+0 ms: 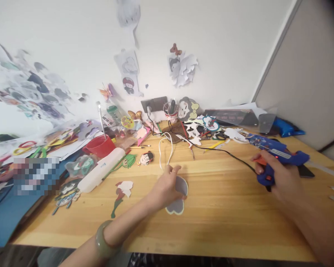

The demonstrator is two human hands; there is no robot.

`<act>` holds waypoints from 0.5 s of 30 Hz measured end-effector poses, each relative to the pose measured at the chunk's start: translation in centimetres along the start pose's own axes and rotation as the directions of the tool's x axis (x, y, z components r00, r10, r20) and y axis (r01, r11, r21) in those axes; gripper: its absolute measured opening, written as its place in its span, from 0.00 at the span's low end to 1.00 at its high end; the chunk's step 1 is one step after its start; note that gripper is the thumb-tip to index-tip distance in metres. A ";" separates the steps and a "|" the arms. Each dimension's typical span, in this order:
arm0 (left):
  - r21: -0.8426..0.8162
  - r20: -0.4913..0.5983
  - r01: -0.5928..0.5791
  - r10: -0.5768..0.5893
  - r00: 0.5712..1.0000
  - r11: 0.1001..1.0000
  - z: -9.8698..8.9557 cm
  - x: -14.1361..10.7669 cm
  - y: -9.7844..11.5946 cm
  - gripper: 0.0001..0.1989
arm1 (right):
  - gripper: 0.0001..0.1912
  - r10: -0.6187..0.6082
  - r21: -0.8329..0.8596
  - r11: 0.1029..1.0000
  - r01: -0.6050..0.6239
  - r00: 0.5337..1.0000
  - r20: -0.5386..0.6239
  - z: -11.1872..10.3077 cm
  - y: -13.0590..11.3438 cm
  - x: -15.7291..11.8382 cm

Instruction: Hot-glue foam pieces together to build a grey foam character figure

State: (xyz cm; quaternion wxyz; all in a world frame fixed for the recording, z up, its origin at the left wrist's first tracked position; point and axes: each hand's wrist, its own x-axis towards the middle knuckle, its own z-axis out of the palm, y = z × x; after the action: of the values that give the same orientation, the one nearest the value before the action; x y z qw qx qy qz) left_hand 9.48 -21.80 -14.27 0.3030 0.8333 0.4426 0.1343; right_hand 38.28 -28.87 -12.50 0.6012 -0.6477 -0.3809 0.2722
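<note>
Light-brown wood-grain table (217,226) against white wall (225,44), white paper scraps (193,129) along its back. Left hand (164,188) holding flat grey pale-edged cutout (176,207), mid-table; right hand (284,181) gripping blue plastic glue gun (263,143), over table's right side.

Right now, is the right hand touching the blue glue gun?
Touching. The head view shows the right hand wrapped around the blue glue gun, with no gap between them.

Your blue glue gun (281,147) points leftward in your right hand (284,180); the grey, pale-edged cutout (175,206) sits under your left hand (165,187).
</note>
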 end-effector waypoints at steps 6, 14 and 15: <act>-0.661 0.016 0.043 -0.043 0.999 0.749 -3.2 1.1 0.8 0.24 | 0.10 -0.237 -0.411 0.860 0.302 0.950 0.203 2.6 0.6 -0.6; -0.939 -0.076 -0.028 -0.126 0.989 0.343 -5.7 3.4 1.0 0.17 | 0.04 -0.232 -0.564 0.573 0.595 0.778 0.584 6.8 2.0 -0.4; -0.942 -0.096 -0.050 -0.122 0.988 0.332 -6.1 3.7 1.1 0.18 | 0.05 -0.230 -0.562 0.556 0.613 0.762 0.605 6.8 1.8 0.1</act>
State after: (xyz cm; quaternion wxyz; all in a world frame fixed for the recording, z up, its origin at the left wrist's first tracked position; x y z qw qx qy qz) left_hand 9.27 -16.90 -9.00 0.6974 0.4824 0.3230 0.4202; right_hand 33.13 -24.91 -15.11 0.2273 -0.6311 -0.7369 0.0843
